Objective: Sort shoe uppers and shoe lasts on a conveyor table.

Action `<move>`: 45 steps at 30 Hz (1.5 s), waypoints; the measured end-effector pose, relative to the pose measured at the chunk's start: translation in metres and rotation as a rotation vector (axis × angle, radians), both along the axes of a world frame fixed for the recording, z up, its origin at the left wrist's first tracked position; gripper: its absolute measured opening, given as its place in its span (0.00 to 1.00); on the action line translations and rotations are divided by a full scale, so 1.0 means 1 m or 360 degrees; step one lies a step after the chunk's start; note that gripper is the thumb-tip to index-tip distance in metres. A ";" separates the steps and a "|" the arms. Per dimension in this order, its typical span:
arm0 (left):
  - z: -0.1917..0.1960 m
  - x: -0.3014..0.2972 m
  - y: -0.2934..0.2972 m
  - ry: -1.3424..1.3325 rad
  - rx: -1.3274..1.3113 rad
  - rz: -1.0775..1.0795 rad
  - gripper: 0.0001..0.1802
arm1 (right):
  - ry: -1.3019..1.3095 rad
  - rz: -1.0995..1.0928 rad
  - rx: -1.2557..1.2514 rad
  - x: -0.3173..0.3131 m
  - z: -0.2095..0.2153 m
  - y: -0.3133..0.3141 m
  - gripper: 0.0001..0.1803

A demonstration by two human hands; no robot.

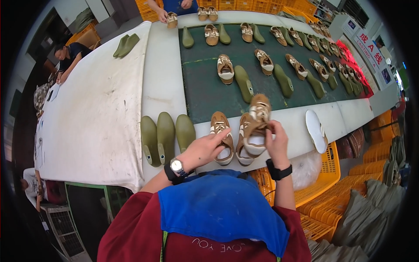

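My right hand (277, 140) grips a brown and white sneaker (260, 108) by its heel opening, tilted and raised above the ledge. Partly hidden under it is another brown sneaker (243, 153). My left hand (203, 150) lies over a third sneaker (219, 118), its fingers stretched across the laces and opening. Pale insoles show inside these shoes. Left of that hand, green shoe lasts (163, 131) lie side by side on the white ledge (163, 78).
Sneakers and green lasts stand in rows on a dark green conveyor belt (203, 94). White insoles (314, 126) lie at the right edge. A yellow crate (329, 170) with clear plastic is below. Another person's hand (163, 16) holds a sneaker across the belt.
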State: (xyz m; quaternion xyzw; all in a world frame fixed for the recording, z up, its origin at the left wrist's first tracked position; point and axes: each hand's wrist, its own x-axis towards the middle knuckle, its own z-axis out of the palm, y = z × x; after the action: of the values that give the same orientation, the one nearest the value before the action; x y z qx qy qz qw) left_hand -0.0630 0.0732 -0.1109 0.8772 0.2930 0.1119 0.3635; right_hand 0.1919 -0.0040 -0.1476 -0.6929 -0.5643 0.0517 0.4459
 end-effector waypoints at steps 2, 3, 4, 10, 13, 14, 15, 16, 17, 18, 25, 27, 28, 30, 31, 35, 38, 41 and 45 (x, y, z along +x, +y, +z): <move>-0.017 -0.019 0.007 0.0120 0.0099 0.0005 0.27 | -0.0034 -0.0118 -0.0127 0.037 -0.024 -0.008 0.14; -0.025 -0.029 0.009 0.0250 0.0190 -0.0008 0.26 | 0.0002 -0.0166 -0.0239 0.051 -0.035 -0.014 0.15; -0.028 -0.036 0.010 0.0236 0.0193 -0.0027 0.26 | 0.0016 -0.0196 -0.0370 0.064 -0.047 -0.020 0.17; -0.033 -0.055 0.006 0.0381 0.0196 0.0048 0.24 | 0.0274 0.0045 -0.0526 0.119 -0.084 -0.029 0.20; -0.029 -0.049 0.003 0.0371 0.0240 0.0029 0.24 | -0.0299 -0.0790 -0.0330 0.222 -0.099 -0.059 0.20; -0.029 -0.049 0.002 0.0372 0.0251 0.0072 0.23 | -0.0425 -0.1003 -0.0668 0.246 -0.092 -0.067 0.22; -0.027 -0.045 0.002 0.0361 0.0258 0.0056 0.23 | -0.0579 -0.1233 -0.0779 0.270 -0.092 -0.085 0.25; -0.027 -0.044 0.001 0.0387 0.0243 0.0066 0.23 | -0.0736 -0.1435 -0.0890 0.279 -0.091 -0.092 0.27; -0.028 -0.044 -0.001 0.0413 0.0230 0.0077 0.23 | -0.0624 -0.1507 -0.0983 0.287 -0.089 -0.100 0.30; -0.025 -0.040 -0.001 0.0384 0.0261 0.0051 0.23 | -0.0500 -0.1479 -0.1053 0.306 -0.095 -0.116 0.31; -0.017 -0.023 -0.014 0.0398 0.0178 0.0062 0.23 | 0.0074 -0.1223 -0.1238 0.258 -0.079 -0.078 0.34; -0.011 -0.010 -0.013 0.0259 0.0173 -0.0011 0.23 | 0.0405 -0.1108 -0.0845 0.246 -0.096 -0.062 0.31; -0.006 -0.001 -0.011 0.0214 0.0115 0.0009 0.21 | 0.0423 -0.0985 -0.0680 0.219 -0.085 -0.043 0.30; -0.015 0.009 -0.002 0.0068 0.0168 0.0027 0.21 | 0.0404 -0.0749 -0.0453 0.157 -0.046 -0.011 0.28; -0.018 0.012 0.001 -0.0089 0.0215 -0.0012 0.21 | 0.0363 -0.0653 -0.0392 0.129 -0.023 0.000 0.28; -0.007 0.017 -0.003 -0.0114 0.0296 0.0001 0.20 | 0.0087 -0.0438 -0.0168 0.087 0.009 0.007 0.29; -0.015 -0.004 -0.013 0.0111 0.0187 -0.0001 0.23 | 0.0425 -0.0369 -0.0001 0.094 0.008 -0.003 0.24; -0.041 -0.032 -0.025 0.0176 -0.0034 -0.0028 0.27 | 0.1186 -0.0266 -0.0037 0.076 0.033 -0.027 0.18; -0.038 -0.034 -0.027 -0.0305 -0.0626 0.0095 0.40 | 0.1476 0.0351 -0.0262 0.000 0.061 -0.048 0.17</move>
State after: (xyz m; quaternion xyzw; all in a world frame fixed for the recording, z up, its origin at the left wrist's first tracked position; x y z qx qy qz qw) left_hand -0.0971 0.0462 -0.1490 0.7658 0.2990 0.1461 0.5503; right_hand 0.1921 -0.0525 -0.0869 -0.5657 -0.3701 0.4468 0.5860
